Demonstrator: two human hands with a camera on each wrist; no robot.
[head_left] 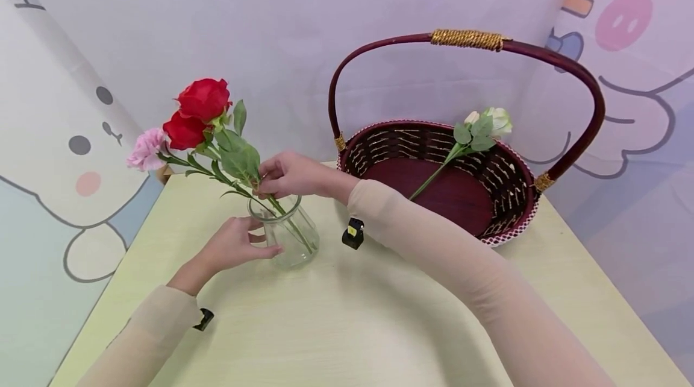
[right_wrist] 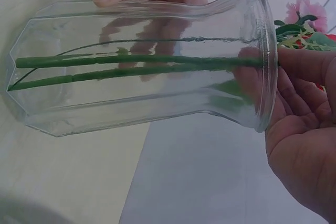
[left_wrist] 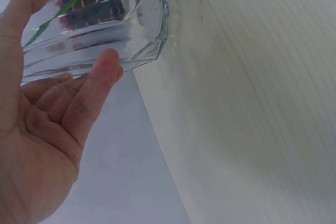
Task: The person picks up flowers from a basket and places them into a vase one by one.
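Observation:
A clear glass vase (head_left: 293, 236) stands on the table, holding two red roses (head_left: 203, 100) and a pink carnation (head_left: 147, 149) that lean left over its rim. My left hand (head_left: 238, 242) holds the vase from the left side, thumb in front and fingers behind the glass, as the left wrist view also shows. At the vase's mouth, my right hand (head_left: 284, 175) pinches a rose stem just below the green leaves (head_left: 241, 161). Through the glass in the right wrist view, green stems (right_wrist: 105, 59) reach down to the bottom.
Right of the vase is a dark red woven basket (head_left: 374, 137) with a tall arched handle (head_left: 588, 82). A white flower (head_left: 497, 122) lies in it, its head on the back rim. A cartoon-printed curtain (head_left: 271, 25) hangs behind the pale wooden table (head_left: 314, 327).

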